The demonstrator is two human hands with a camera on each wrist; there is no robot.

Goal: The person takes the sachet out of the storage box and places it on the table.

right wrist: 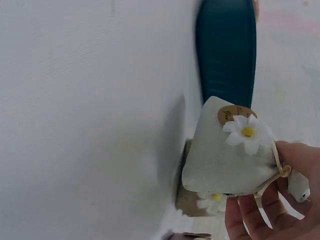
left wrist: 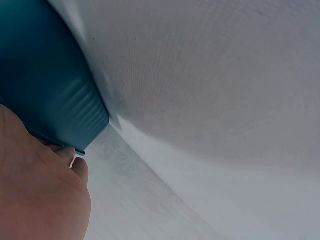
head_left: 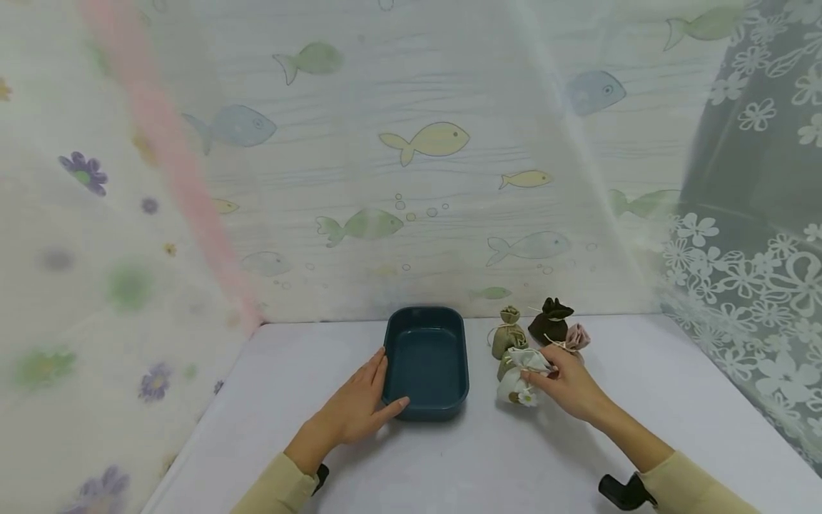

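Note:
A white drawstring sachet (right wrist: 225,155) with a daisy and a round brown tag is pinched at its tied neck by my right hand (head_left: 571,384). In the right wrist view it hangs off the table, in front of an olive sachet (right wrist: 195,204). My left hand (head_left: 356,405) rests against the left side of a dark teal rectangular dish (head_left: 426,364), thumb at the near corner and fingers along the rim. Nothing lies inside the dish. Behind the white sachet stand a tan sachet (head_left: 509,334), a dark brown sachet (head_left: 550,323) and a pink-topped one (head_left: 578,337), partly hidden by my right hand.
A white cloth covers the table (head_left: 462,471). At its back edge hangs a fish-print curtain (head_left: 424,185). Flowered sheer fabric (head_left: 764,285) hangs on the right, and another flowered curtain (head_left: 96,285) on the left.

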